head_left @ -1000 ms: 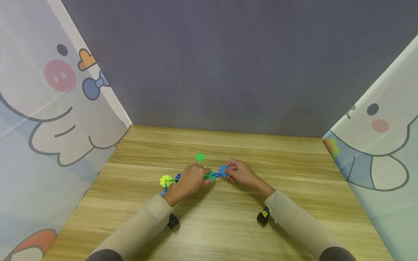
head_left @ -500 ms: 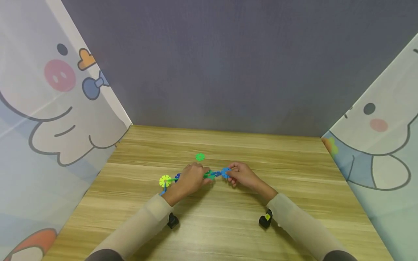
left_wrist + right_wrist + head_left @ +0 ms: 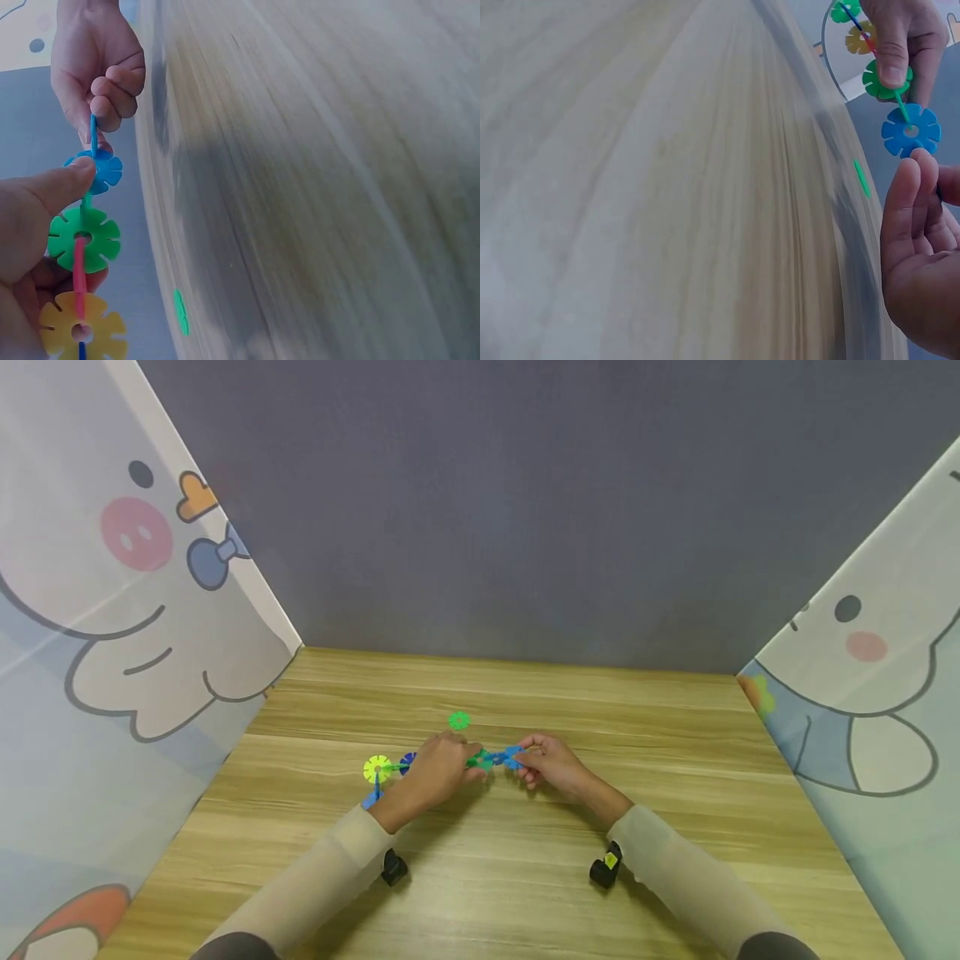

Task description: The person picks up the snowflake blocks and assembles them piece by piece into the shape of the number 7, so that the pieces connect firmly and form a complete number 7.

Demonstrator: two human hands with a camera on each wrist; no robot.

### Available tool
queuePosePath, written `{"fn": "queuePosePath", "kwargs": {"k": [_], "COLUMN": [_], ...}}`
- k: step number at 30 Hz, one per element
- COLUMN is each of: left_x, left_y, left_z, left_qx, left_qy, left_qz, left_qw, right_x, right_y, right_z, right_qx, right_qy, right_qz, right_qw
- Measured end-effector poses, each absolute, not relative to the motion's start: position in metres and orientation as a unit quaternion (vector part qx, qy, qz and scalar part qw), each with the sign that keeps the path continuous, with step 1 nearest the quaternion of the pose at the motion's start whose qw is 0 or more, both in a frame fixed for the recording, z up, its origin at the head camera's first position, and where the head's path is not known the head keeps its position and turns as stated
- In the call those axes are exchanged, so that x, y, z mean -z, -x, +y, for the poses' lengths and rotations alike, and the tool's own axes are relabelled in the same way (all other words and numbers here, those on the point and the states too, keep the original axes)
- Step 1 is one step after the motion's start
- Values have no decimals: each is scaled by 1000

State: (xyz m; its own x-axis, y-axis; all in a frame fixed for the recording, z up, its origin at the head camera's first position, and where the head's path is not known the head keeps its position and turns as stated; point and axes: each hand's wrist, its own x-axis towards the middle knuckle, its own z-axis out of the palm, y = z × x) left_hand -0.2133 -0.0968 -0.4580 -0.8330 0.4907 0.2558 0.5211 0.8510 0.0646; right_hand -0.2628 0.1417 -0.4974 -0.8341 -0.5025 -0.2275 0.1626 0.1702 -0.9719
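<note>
A chain of slotted plastic snowflake discs runs across my hands above the table. My left hand (image 3: 438, 770) grips its middle, the thumb pressing near a blue disc (image 3: 109, 174) in the left wrist view. Beside that hand are a green disc (image 3: 103, 246) and an orange disc (image 3: 109, 327), joined by a red one seen edge-on. At the chain's right end my right hand (image 3: 557, 765) pinches a light blue disc (image 3: 512, 757) between thumb and fingers. Left of my left hand, the chain continues with a dark blue disc (image 3: 407, 763) and a yellow disc (image 3: 377, 769).
One loose green disc (image 3: 459, 720) lies on the wooden table (image 3: 637, 718) beyond my hands. A dark grey panel (image 3: 480, 527) stands along the back edge. Printed cartoon panels flank both sides.
My right hand shifted slightly right with the light blue disc, then back left, and the disc's tilt has changed. My left hand stays almost in place on the chain.
</note>
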Motion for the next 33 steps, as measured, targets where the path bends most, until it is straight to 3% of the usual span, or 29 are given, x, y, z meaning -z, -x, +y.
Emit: {"fn": "queuePosePath", "kwargs": {"k": [18, 33], "left_x": [459, 457], "left_y": [216, 215], "left_z": [-96, -100], "left_qx": [95, 94], "left_qy": [283, 288], "left_qz": [-943, -944], "left_qw": [148, 133], "right_x": [494, 484], "right_y": [258, 266], "right_z": [139, 138], "right_qx": [694, 621], "right_qy": [96, 125], "right_qz": [660, 725], "right_qw": [273, 271]}}
